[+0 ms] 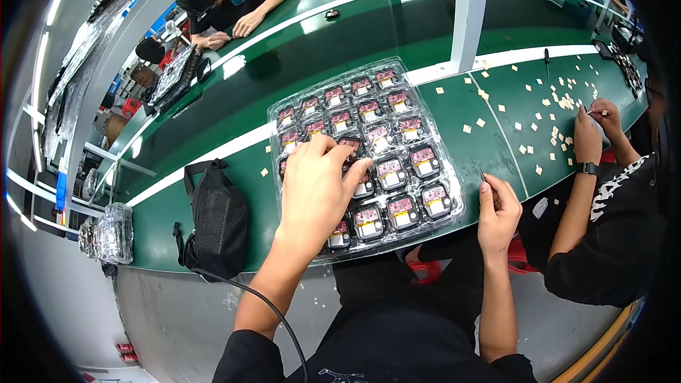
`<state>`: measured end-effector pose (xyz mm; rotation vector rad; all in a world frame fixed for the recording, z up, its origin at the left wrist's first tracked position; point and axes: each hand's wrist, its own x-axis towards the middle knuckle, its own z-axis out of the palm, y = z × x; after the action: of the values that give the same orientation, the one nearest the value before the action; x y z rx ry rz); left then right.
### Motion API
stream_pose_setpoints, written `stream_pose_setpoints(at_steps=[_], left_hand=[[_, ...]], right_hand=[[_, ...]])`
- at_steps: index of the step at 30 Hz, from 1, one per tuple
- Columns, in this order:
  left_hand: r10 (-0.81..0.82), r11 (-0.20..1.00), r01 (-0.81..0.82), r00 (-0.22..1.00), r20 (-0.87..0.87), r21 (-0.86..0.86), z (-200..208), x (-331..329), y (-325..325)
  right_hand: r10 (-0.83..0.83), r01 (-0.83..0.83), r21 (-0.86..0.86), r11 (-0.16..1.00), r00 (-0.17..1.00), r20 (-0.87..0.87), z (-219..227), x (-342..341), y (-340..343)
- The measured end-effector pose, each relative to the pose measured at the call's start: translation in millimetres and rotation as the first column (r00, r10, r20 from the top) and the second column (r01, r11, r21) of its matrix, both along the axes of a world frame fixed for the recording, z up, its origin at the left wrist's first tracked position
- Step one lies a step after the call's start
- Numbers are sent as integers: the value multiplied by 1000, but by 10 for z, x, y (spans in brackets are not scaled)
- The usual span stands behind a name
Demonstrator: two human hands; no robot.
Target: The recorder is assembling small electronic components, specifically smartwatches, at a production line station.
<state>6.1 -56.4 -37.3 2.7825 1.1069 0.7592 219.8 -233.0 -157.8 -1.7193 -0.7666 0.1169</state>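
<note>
A clear plastic tray [455, 188] lies tilted on the green bench, with rows of small square black device housings [425, 162] in its pockets. Red circuit boards and silvery-white parts show inside them. My left hand [312, 184] reaches over the tray's middle, its fingers bent and the thumb apart. The fingertips are at one housing [351, 145] and partly cover it; whether they press on it is hard to see. Just right of the tray, my right hand [499, 216] pinches a thin dark pointed tool [482, 174], its tip pointing up and away from me.
A black bag [220, 213] lies left of the tray, beside a dark cable [262, 298]. Stacked clear trays [115, 234] stand at the far left. Small pale squares [564, 101] scatter rightward, near a co-worker's hands [587, 131]. A white post [468, 18] rises behind the tray.
</note>
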Motion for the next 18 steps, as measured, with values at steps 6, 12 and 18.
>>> stream_pose_setpoints(at_steps=[6,12,18], left_hand=[[-47,998,49,998,-40,47,-53,-16,-69],[-67,996,71,995,-71,54,-45,-31,-9],[-155,984,155,988,12,-91,-25,-32,154]], right_hand=[[-13,15,-17,1000,998,62,23,-20,40],[-11,15,-39,999,996,87,54,-24,49],[-9,13,-54,998,996,85,53,-22,46]])
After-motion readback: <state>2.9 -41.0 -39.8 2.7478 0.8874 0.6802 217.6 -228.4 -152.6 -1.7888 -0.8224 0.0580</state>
